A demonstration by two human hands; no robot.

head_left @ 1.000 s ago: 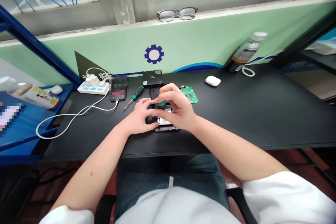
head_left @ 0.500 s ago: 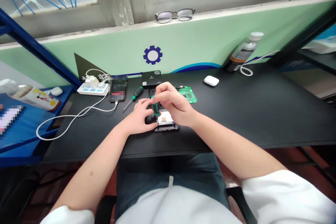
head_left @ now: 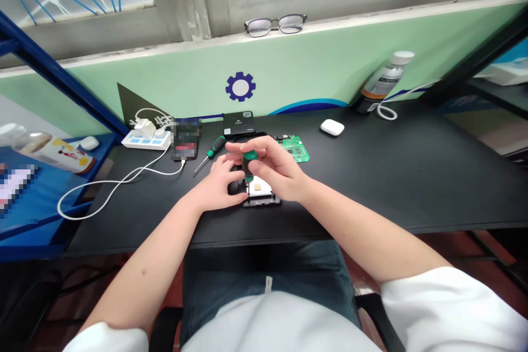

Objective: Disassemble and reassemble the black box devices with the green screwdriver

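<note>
My right hand (head_left: pixel 280 168) is closed round the black-and-green handle of a screwdriver (head_left: pixel 249 165). The tool stands nearly upright, its tip at the near left corner of a white plate (head_left: pixel 259 186) with a small tan square on it. That plate lies inside a black device casing (head_left: pixel 263 203). At the casing's left side, my left hand (head_left: pixel 220 184) grips it, thumb at the near corner and fingers farther back. My right hand hides much of the casing's far part. Just beyond lies a green circuit board (head_left: pixel 299 148).
A second screwdriver (head_left: pixel 210 154) lies left of my hands, near a phone (head_left: pixel 185 140) on a white cable. Behind are a black box (head_left: pixel 239 122) and a power strip (head_left: pixel 146 139). A white earbud case (head_left: pixel 332 127) and a bottle (head_left: pixel 381 82) stand to the right.
My right hand has turned about the screwdriver handle, its thumb now showing on the near side and its fingers reaching farther left. My left hand and the casing have stayed put.
</note>
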